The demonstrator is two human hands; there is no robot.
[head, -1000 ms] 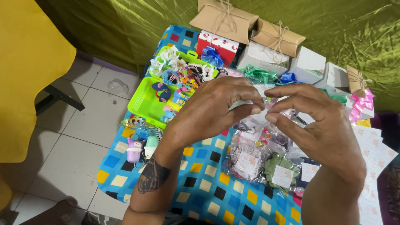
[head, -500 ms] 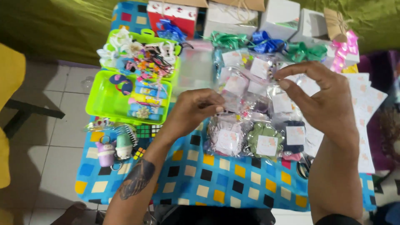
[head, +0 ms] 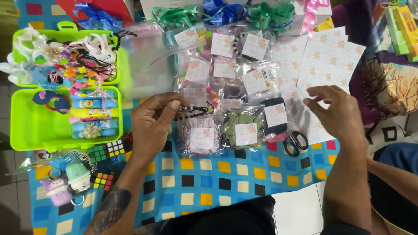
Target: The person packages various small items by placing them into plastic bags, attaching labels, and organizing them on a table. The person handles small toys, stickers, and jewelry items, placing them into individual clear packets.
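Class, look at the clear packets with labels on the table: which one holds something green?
The packet with the olive-green scrunchie, in the front row between the pink-filled packet and the dark one.

Both forearms are showing bare, with no sleeves, rings or watch. The left forearm (head: 114, 209) is wearing a dark tattoo near the elbow. The left hand (head: 152, 124) and right hand (head: 337, 113) are showing short, unpainted nails.

Place: a home craft and gift-packing corner.
Floor: pale tiles (head: 300, 209) at 6 o'clock.
Surface: checkered cloth (head: 209, 174) crowded with labelled cellophane packets (head: 217, 69).
12 o'clock: ribbon bows (head: 226, 13), gift boxes (head: 100, 6).
9 o'clock: green tray (head: 30, 130) of trinkets.
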